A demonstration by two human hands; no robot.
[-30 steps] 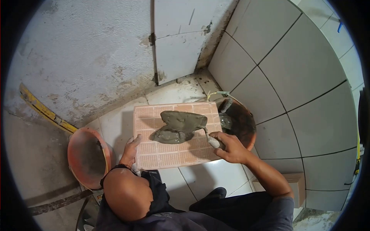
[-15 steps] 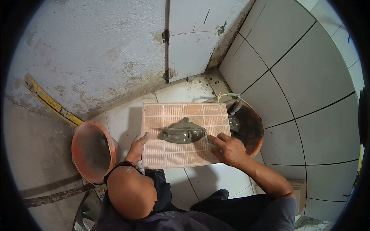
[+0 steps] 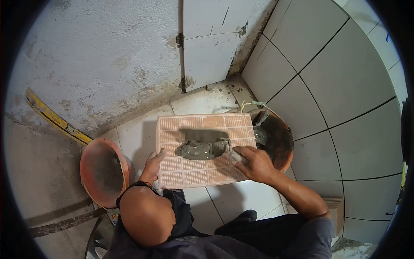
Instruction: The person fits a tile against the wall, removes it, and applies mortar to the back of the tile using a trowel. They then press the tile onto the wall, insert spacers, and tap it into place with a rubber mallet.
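A rectangular pinkish tile with a gridded back is held at its left edge by the left hand. A grey, mortar-coated trowel is gripped by the right hand at a glossy grey mortar mound. The tile is flanked by a round orange left bucket and a dark-lined orange right bucket.

One left hand, one right hand, two orange buckets
There is one held tile, one trowel, one lump of wet grey mud and one long yellow level.
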